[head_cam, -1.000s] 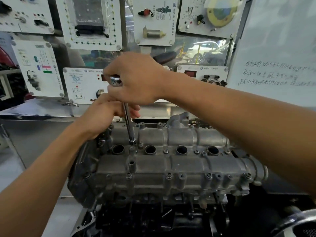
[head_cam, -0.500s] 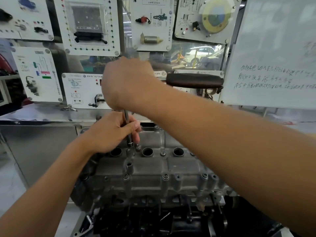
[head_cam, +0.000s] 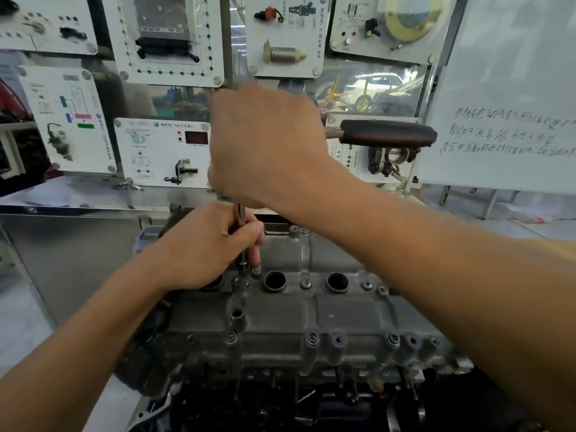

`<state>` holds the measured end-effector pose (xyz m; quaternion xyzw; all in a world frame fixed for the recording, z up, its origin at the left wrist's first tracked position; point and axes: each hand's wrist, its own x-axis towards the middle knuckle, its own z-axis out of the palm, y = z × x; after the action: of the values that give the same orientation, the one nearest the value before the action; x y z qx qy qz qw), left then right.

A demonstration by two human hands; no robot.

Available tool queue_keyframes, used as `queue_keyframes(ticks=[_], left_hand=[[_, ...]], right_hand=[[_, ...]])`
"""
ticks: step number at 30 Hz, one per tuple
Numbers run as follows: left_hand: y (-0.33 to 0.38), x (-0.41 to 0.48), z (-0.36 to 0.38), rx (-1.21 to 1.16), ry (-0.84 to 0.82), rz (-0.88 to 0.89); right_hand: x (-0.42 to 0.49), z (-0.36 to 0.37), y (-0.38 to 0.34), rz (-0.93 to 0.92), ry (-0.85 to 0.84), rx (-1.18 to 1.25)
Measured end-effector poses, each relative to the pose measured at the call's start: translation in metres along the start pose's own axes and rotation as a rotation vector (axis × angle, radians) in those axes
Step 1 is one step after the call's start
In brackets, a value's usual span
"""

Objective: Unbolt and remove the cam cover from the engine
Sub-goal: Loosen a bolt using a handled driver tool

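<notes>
head view. cam cover (head_cam: 311,313) sits on top of the engine (head_cam: 280,400), low centre of frame, in place on the head.

left hand (head_cam: 205,244): grip closed, fingers and thumb curled round the extension bar (head_cam: 240,215) just above the socket (head_cam: 242,265). the bar stands near upright. the socket is down on a fastener in the middle row of the cover, left of the plug wells.

right hand (head_cam: 265,145): grip closed over the head of the ratchet (head_cam: 386,137) at the top of the bar. only the back of the hand shows, and its fingers are hidden from me. the dark handle sticks out level to the right, past the wrist.

recesses: two round plug wells (head_cam: 275,281) are open and dark inside; i cannot tell their contents. a third is mostly under the left hand. a hollow boss (head_cam: 237,316) stands open near the front left. the front-edge bosses hold bolts (head_cam: 312,339), heads seated. one more bolt sits between the two wells.

behind: a steel table (head_cam: 78,194), training panels (head_cam: 168,35) and a whiteboard (head_cam: 514,88) with handwriting.
</notes>
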<state>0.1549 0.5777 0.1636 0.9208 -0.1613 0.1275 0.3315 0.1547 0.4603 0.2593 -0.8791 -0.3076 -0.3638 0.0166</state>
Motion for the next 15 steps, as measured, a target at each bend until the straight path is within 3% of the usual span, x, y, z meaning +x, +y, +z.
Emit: queue_keyframes(ticks=[5,15], left_hand=[[0.004,-0.002,0.004,0.040,-0.037,0.049],[0.003,-0.003,0.005,0.044,-0.028,0.041]], right_hand=[[-0.025,-0.026,0.007,0.007,-0.092,-0.001],[-0.020,-0.012,0.010,0.028,-0.019,0.015]])
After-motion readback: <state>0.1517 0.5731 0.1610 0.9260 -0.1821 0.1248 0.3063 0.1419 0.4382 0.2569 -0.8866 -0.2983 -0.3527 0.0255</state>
